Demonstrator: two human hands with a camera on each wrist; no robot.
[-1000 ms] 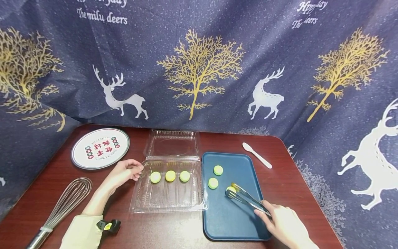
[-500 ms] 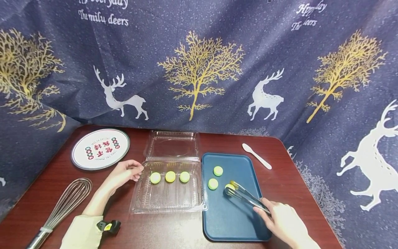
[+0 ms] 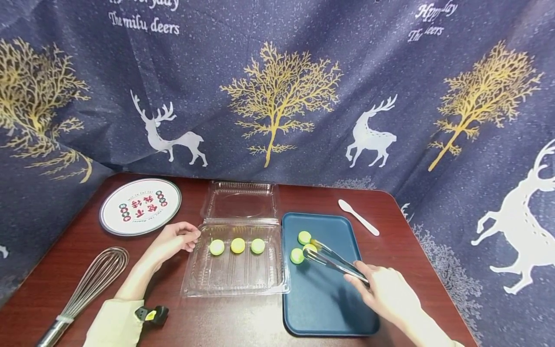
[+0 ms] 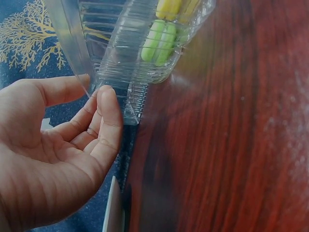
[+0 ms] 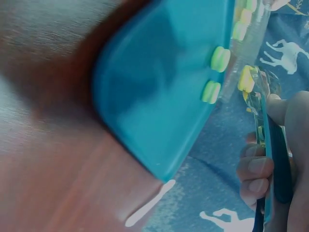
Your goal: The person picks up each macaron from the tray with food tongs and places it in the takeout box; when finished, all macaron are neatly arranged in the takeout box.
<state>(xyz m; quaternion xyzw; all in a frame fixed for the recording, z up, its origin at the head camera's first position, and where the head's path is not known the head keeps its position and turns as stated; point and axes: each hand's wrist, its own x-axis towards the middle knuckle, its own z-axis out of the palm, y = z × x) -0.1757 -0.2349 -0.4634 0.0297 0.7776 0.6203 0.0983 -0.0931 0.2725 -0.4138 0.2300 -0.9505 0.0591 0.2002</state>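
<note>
My right hand grips a pair of metal tongs. Between the tong tips is a yellow macaron, raised above the blue tray in the right wrist view. On that tray lie two green macarons, one farther back and one nearer the box. My left hand pinches the left rim of the clear plastic box, thumb and forefinger at its edge in the left wrist view. In the box's back row sit a yellow macaron with a green one on either side.
The box's hinged lid lies open behind it. An oval white plate and a whisk are on the left of the table. A white spoon lies right of the tray, and a patterned cloth hangs behind.
The right hand has moved left and away from me with the tongs, carrying the yellow macaron towards the two green ones and the box. My left hand stays at the box rim.
</note>
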